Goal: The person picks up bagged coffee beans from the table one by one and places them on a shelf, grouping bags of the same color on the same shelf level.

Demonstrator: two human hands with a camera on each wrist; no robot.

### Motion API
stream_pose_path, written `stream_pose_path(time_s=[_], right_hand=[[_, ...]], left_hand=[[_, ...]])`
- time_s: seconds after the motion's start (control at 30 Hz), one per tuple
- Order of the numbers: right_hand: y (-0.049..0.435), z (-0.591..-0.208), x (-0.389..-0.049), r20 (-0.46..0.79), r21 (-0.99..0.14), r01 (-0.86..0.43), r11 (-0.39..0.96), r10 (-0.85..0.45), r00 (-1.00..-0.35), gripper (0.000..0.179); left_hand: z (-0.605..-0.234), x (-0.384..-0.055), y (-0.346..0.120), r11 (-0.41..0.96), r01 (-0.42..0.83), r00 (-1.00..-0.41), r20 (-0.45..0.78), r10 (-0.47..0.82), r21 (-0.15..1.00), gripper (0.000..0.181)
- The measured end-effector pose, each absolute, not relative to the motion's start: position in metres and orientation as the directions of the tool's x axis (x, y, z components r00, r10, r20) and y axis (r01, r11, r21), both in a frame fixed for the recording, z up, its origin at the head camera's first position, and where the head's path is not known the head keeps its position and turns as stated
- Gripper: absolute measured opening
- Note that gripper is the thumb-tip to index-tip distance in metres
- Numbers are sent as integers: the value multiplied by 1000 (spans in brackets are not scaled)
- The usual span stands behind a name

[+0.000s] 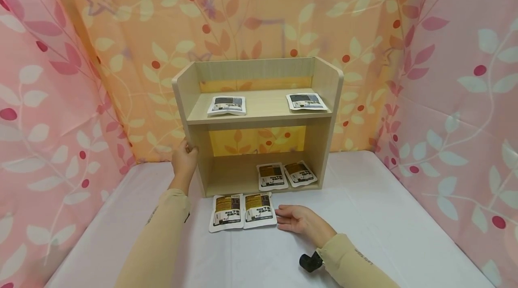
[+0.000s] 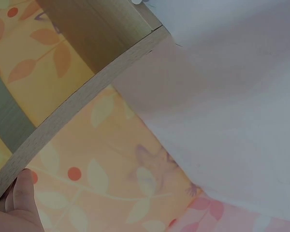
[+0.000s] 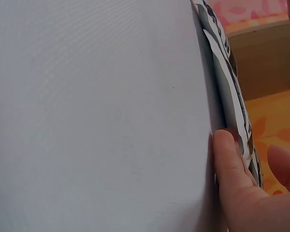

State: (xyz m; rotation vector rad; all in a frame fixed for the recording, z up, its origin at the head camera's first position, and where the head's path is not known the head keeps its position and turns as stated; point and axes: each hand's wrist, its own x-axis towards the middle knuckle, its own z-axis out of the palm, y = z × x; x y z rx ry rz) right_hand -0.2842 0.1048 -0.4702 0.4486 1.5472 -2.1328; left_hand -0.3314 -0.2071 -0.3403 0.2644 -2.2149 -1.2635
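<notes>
A small two-tier wooden shelf [image 1: 259, 119] stands on the white table. My left hand [image 1: 185, 160] grips the front edge of its left side panel, also seen in the left wrist view with the fingers [image 2: 24, 195] at the panel edge. Two flat pouches with brown and white labels lie side by side in front of the shelf: a left pouch [image 1: 227, 212] and a right pouch [image 1: 259, 210]. My right hand [image 1: 302, 222] is at the right pouch's right edge, fingers extended and thumb apart; in the right wrist view a finger [image 3: 225, 145] reaches the table beside it.
On the lower tier lie two brown-labelled pouches, one straight [image 1: 272, 177] and one tilted [image 1: 300, 173]. The upper tier holds a blue-grey pouch [image 1: 227, 105] at left and another [image 1: 306, 101] at right. Leaf-patterned curtains [image 1: 457, 99] enclose the table [image 1: 364, 198].
</notes>
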Motion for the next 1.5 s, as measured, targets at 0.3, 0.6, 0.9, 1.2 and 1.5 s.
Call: stream_pose_path(time_s=[0.3,0.6,0.9,1.2,1.5], right_hand=[[99,-472,-286,-500,-791,543,-282,-215,-839,53],[95,-473,-284,-478,-816,509,-275,-176,-861,52],[92,-473,-283,-478,-816,507,-279,-169,-862,52],[90,-475,-282,-461,-833,484,-268,-148,-875,52],[93,-472,-279,-460,-835,471,-284,-110,-881,51]], left_hand=[[-339,-330,-206,521,102,-828,363,-428,847,32],[-338,-329,-207,507,99,-837,347,-423,856,34],[-339,-330,-207,509,96,-834,348,-427,855,32],[-338,-328,-206,511,91,-837,344,-426,855,34],[-338,-328,-207,513,101,-836,352,-421,852,35]])
